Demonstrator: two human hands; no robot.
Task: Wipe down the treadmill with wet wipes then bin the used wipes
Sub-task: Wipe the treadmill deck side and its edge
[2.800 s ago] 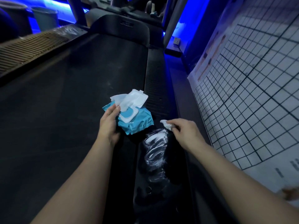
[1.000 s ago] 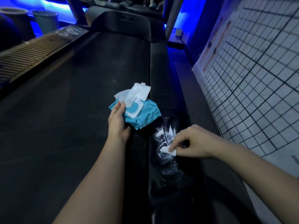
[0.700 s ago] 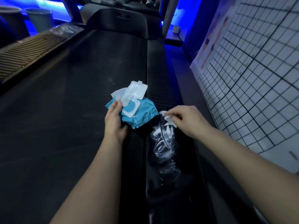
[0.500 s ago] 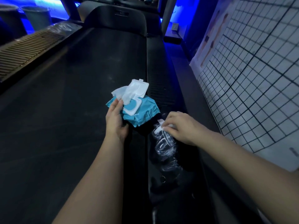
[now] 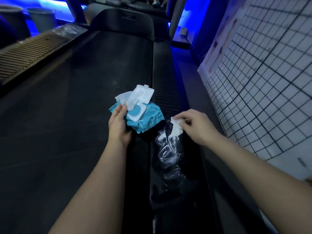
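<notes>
right of the pack (image 5: 145, 119), the right hand (image 5: 197, 125) has lifted its pinched wipe (image 5: 176, 129) off the streaked rail (image 5: 168, 156); left hand (image 5: 119, 127) holds the pack, stroke likely over.

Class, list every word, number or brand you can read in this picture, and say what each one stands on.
No text here can be read.
Badge on the treadmill hood: too small and dark to read.
Grey print at the lower edge of the grid poster: blurred.
Pack of wipes: no print shows on the side facing the camera.
</notes>
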